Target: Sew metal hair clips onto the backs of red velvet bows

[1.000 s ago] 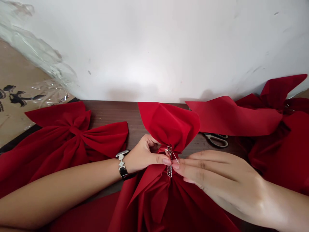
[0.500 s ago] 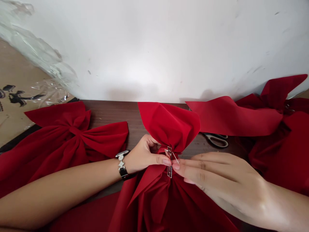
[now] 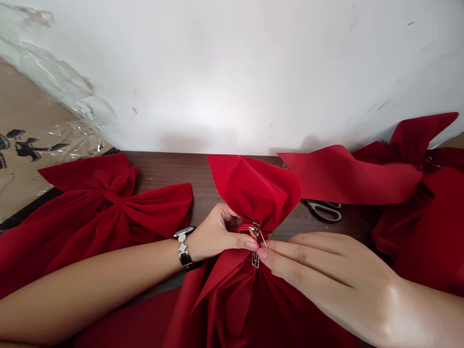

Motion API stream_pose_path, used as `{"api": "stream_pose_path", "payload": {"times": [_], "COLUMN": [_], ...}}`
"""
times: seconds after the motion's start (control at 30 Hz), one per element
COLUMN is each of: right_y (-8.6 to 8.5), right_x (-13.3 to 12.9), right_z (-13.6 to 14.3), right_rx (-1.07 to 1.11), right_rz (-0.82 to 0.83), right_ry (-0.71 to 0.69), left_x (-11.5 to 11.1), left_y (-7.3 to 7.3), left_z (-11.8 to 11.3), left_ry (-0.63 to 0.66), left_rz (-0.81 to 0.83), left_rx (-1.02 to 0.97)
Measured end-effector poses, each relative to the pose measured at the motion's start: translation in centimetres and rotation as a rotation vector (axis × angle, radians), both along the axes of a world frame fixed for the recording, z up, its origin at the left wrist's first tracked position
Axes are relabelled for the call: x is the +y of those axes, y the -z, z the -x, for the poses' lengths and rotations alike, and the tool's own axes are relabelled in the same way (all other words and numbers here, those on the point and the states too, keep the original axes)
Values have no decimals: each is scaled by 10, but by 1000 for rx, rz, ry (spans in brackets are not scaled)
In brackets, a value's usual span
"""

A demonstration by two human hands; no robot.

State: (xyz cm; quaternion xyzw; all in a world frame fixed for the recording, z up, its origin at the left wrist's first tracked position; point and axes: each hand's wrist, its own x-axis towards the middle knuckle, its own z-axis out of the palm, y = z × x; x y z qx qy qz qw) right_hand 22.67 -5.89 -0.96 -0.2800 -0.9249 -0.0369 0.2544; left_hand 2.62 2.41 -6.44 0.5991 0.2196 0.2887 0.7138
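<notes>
A red fabric bow [image 3: 257, 188] stands upright in the middle, gathered at its centre, its loose cloth hanging towards me. My left hand [image 3: 221, 234] grips the gathered centre, thumb in front and fingers hidden behind the cloth. Over the gather lies a silver metal clip [image 3: 255, 245], its thin arm raised on the right. My right hand [image 3: 326, 270] has its fingertips pinched at the clip's middle, beside my left thumb. A watch and bracelet [image 3: 183, 246] are on my left wrist.
A finished red bow [image 3: 112, 198] lies at the left on the brown table [image 3: 163, 166]. At the right are a red strip [image 3: 355, 176], dark-handled scissors [image 3: 326, 211] and more red cloth [image 3: 435, 217]. A cardboard box [image 3: 32, 101] with clear plastic stands at the far left.
My right hand has shifted slightly down and left at the clip. The clip's raised arm now stands steeper and closer to the clip. My left hand keeps its hold.
</notes>
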Motion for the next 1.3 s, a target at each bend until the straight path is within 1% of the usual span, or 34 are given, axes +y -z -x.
{"api": "stream_pose_path", "payload": {"times": [0.23,0.37,0.57,0.63,0.77,0.93,1.1,1.3], "right_y": [-3,2,11,15,25,34,37,38], "right_x": [2,5,11,13,16,17,17,15], "right_z": [3,5,6,7,6,4,6,8], "right_rx": [-7,-28,20,48,112,159,168,152], "right_rz": [-76,-115,-198,-170,-54,17,42,5], "right_ry": [-22,-8,-49,-29,-1,-64,-63,-51], "left_x": [-1,-1,-1,-1,-1,-1,-1,-2], "left_y": [0,1,2,3,5,6,6,5], "left_z": [-1,-1,1,1,1,0,0,-1], "left_ry": [11,2,9,24,44,41,41,31], "left_rz": [13,30,59,64,85,80,55,45], "left_rx": [-18,4,7,-10,-57,-66,-56,-20]}}
